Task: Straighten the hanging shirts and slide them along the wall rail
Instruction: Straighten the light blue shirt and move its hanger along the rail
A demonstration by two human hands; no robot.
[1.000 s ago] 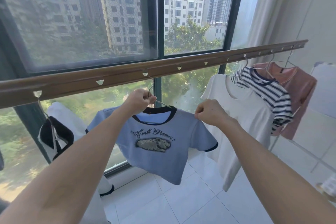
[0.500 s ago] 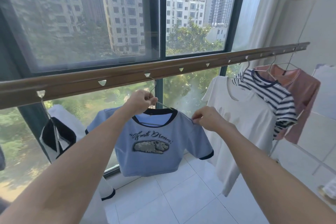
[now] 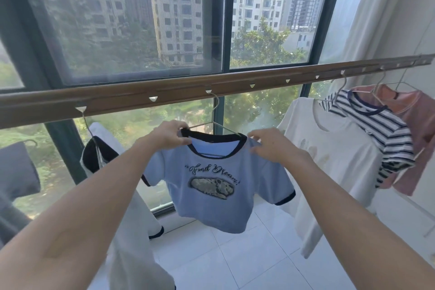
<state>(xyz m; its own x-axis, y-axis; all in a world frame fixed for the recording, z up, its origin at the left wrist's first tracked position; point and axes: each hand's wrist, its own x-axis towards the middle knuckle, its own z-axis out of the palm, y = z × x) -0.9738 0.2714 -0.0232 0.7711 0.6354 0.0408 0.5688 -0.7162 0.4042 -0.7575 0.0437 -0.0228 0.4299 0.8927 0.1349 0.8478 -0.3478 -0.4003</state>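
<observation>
Both hands up at collar of light-blue printed tee w/ dark trim [image 3: 219, 186], hung mid brown wooden wall rail [image 3: 164, 95]. Left hand [image 3: 168, 135] pinching collar, right hand [image 3: 270, 146] gripping shoulder; rail running left-right, equally near.

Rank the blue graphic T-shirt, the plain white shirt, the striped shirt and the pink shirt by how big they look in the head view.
1. plain white shirt
2. blue graphic T-shirt, though it hangs nearer the camera
3. striped shirt and pink shirt: unsure, both partly overlapped and farther off.
</observation>
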